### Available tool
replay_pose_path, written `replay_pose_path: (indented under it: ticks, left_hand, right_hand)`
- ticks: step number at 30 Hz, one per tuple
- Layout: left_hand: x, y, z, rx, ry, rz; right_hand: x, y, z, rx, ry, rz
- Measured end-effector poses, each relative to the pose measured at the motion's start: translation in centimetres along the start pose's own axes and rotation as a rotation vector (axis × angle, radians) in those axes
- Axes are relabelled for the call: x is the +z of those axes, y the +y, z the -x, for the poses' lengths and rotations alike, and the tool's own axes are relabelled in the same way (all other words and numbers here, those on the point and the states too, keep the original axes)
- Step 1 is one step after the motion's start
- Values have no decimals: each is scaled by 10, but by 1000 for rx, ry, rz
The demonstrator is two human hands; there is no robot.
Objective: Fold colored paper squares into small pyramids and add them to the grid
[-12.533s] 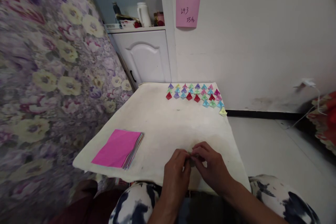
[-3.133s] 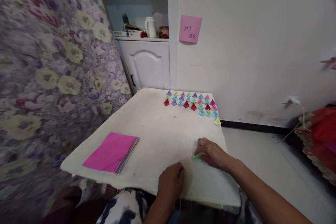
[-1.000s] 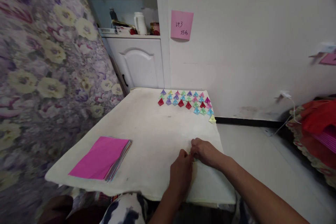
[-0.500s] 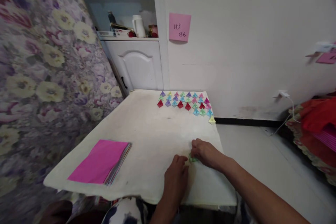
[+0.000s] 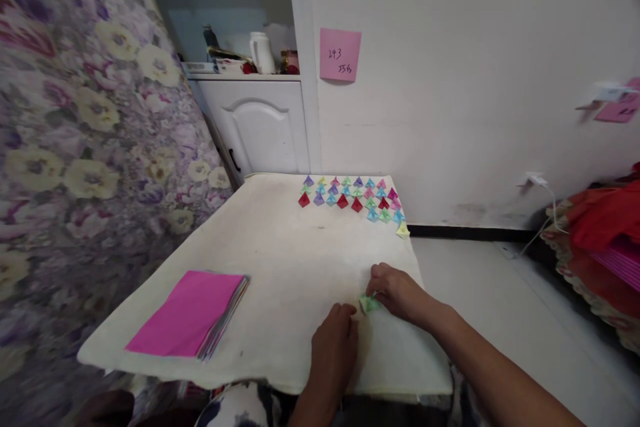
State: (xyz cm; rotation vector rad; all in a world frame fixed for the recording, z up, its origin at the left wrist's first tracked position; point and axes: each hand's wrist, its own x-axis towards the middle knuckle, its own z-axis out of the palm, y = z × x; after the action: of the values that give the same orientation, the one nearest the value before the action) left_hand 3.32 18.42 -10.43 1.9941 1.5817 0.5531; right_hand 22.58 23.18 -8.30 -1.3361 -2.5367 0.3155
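Observation:
My right hand (image 5: 397, 291) rests on the cream table (image 5: 290, 260) near its front right, fingers curled and pinched on a small green folded paper piece (image 5: 369, 304). My left hand (image 5: 334, 343) lies just left of it near the front edge, fingers curled down on the tabletop with nothing seen in them. At the far end of the table lie several small folded paper pieces (image 5: 353, 197) in rows, red, purple, blue, green and pink.
A stack of coloured paper squares (image 5: 189, 313), pink on top, lies at the table's front left. A floral mattress (image 5: 75, 147) leans along the left. A white wall with a pink note (image 5: 340, 55) stands behind, a white cabinet (image 5: 255, 123) beside it. Red cloth (image 5: 600, 227) at right.
My hands, together a second ago, have come apart. The left hand has drawn back toward the front edge, and the green piece now shows under my right fingers.

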Motion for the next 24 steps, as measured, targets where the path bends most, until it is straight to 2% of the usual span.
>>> replay_pose_path:
  ticks: [6,15,19,24]
  left_hand:
    - [-3,1,1,-21,-43,-40]
    - [-11,3,2,-56,-84,-74]
    - [-13,4,0,-71,-115,-76]
    - [-4,-4,-9,-90,-200,-128]
  right_hand:
    - [10,-5,-7,-57,-37,50]
    - [2,-8,-9,-107,-11,128]
    - [-11,9,-12,-109,12,140]
    - [-35,51,-25,-101,52,152]
